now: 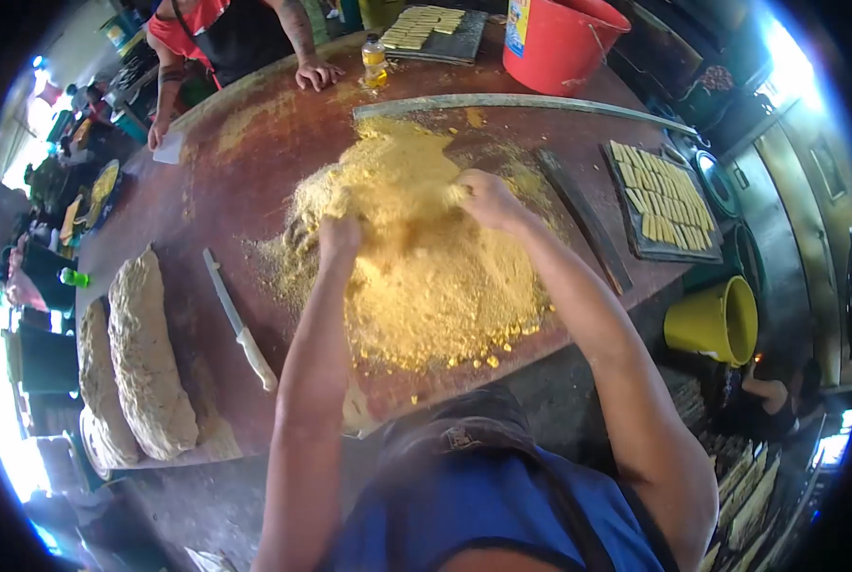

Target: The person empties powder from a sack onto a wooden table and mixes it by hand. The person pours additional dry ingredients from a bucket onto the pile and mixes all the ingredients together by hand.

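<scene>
A large heap of yellow, crumbly flour-like mixture (pixel 435 305) spreads over the reddish-brown table, with small lumps along its near edge. My left hand (pixel 341 232) is in the heap's left side, its fingers coated and blurred by the mixture. My right hand (pixel 492 202) is at the upper right of the heap, fingers curled closed around some of the mixture. Between both hands the yellow material is smeared by motion. Left of my left forearm lies a knife (pixel 232 315) with a white handle. Two long pale dough logs (pixel 146 353) rest farther left.
A dark wooden strip (pixel 583 217) and a tray of cut sticks (pixel 662 195) lie to the right. A long metal bar (pixel 512 101), red bucket (pixel 561 43) and bottle (pixel 374 59) stand beyond the heap. Another person's hand (pixel 318 73) rests on the far edge. A yellow bucket (pixel 710 322) is below right.
</scene>
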